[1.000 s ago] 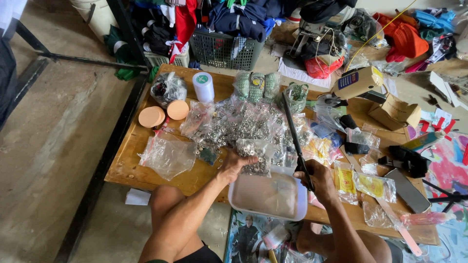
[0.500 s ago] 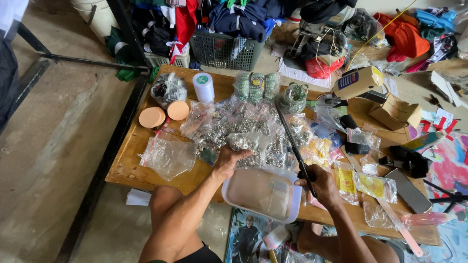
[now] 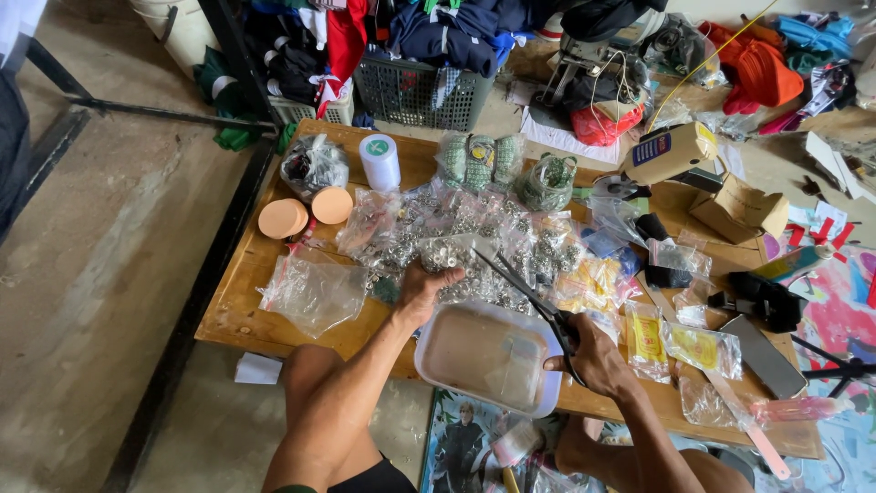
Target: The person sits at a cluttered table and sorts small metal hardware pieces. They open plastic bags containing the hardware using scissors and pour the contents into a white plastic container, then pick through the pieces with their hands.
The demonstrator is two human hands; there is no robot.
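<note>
The left hand (image 3: 429, 285) grips a clear packet of metal rings (image 3: 447, 257) mid-tabletop; the right hand (image 3: 591, 354) holds open scissors (image 3: 520, 292) at it, uncut. The near-edge plastic tray (image 3: 547, 402) looks nearly empty.

Clear plastic bag of small silver metal fittings (image 3: 447, 258): lies mid-tabletop on a heap of similar bags, crumpled, pinched at its near end. Black-handled scissors (image 3: 525, 297): blades open in a narrow V, tips toward the bag, angled diagonally above the translucent white plastic tray (image 3: 484, 354), which sits at the near tabletop edge, shallow, rectangular, rounded corners.
</note>
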